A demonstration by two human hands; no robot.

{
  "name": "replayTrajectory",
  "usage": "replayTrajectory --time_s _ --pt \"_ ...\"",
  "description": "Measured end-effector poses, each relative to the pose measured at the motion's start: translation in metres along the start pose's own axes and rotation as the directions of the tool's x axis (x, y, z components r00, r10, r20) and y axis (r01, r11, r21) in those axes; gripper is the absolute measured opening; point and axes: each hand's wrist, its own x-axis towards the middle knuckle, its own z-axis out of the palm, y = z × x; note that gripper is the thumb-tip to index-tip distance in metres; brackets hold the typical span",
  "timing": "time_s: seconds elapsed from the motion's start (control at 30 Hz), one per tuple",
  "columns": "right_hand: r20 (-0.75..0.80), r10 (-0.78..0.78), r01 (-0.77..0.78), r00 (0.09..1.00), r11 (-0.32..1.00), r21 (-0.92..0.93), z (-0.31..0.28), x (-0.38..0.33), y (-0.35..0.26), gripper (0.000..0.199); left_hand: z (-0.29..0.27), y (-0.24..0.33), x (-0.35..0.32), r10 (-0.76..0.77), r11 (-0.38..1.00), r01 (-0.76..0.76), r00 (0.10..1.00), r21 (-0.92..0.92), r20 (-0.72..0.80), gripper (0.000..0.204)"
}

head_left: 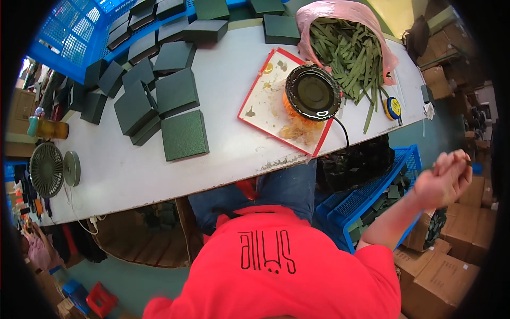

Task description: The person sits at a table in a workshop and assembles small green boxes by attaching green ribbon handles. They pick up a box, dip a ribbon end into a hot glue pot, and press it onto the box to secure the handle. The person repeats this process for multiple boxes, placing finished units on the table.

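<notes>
My right hand (445, 178) is raised off to the right, past the table edge, at the end of a bare forearm. Its fingers are curled closed, and a tiny dark bit shows at the fingertips, too small to name. Below that forearm stands a blue plastic crate (348, 234) with small dark green pieces inside. My left hand is out of view. On the white table (228, 138), a round pot of dark glossy liquid (311, 93) stands on a red-edged board (271, 109) smeared with residue. Several dark green boxes (185, 135) are spread to its left.
A pink bag (345, 10) spills green ribbon strips (345, 53) at the back right, near a yellow-and-blue tape measure (392, 108). A small fan (48, 170) and an amber bottle (50, 129) are at the left. Cardboard boxes (446, 279) line the floor at right.
</notes>
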Motion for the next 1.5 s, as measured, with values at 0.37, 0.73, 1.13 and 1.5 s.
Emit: replayTrajectory --time_s 0.37,0.73,1.13,1.5 --pt "0.520 0.854 -0.956 -0.005 0.149 -0.254 0.035 -0.179 -0.004 0.010 -0.013 0.039 0.019 -0.055 0.990 0.020 0.968 0.142 0.246 0.032" --pt "0.594 0.803 -0.972 -0.049 0.098 -0.212 0.053 -0.197 -0.019 0.013 -0.049 0.108 0.026 -0.319 0.859 -0.358 0.188 0.367 0.929 0.039" --pt "0.556 0.831 -0.969 0.014 0.148 -0.197 0.060 -0.207 -0.038 0.006 0.016 0.339 -0.105 0.742 0.146 -0.961 0.263 0.235 0.616 0.023" --pt "0.554 0.823 -0.986 0.122 0.163 -0.025 0.040 -0.208 -0.017 0.011 0.078 0.353 -0.065 0.994 -0.109 -0.467 -0.032 0.877 0.107 0.058"
